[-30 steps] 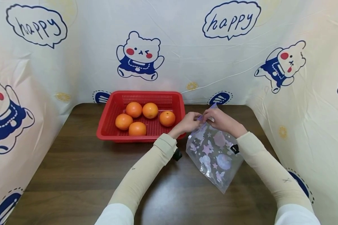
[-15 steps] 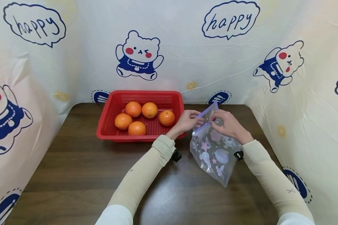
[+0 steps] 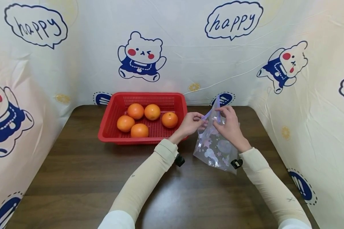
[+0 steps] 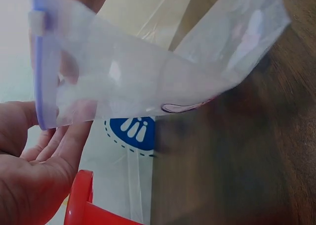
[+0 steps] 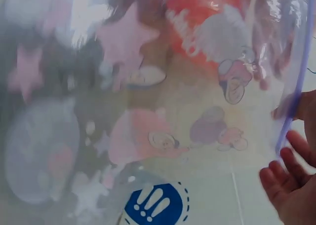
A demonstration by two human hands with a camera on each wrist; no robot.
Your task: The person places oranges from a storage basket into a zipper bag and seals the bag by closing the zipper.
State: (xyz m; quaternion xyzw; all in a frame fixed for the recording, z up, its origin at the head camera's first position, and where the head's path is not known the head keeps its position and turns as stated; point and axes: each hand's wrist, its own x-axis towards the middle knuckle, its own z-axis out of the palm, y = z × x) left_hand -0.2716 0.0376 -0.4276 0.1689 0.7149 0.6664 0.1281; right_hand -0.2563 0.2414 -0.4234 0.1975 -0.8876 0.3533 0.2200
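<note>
A see-through zip bag (image 3: 213, 152) with pastel stars and cartoon prints hangs between my two hands, right of the red basket. Its purple zip edge (image 4: 42, 76) carries a whitish slider (image 4: 37, 23) at one end. My left hand (image 3: 191, 123) pinches one corner of the bag's mouth between thumb and fingers, close beside the basket's right end. On the opposite side of the mouth, my right hand (image 3: 230, 126) holds the zip edge with its thumb and fingertips, seen also in the right wrist view. The mouth stands partly spread; no contents show through the film.
The red plastic basket (image 3: 143, 140) stands at the back of the brown wooden table (image 3: 83, 178), with several oranges (image 3: 125, 123) inside. A pale printed curtain (image 3: 186, 47) closes off the back and both sides.
My right hand has drawn away from the left, spreading the bag's mouth. The bag's lower end has risen toward the back. My left hand has hardly moved.
</note>
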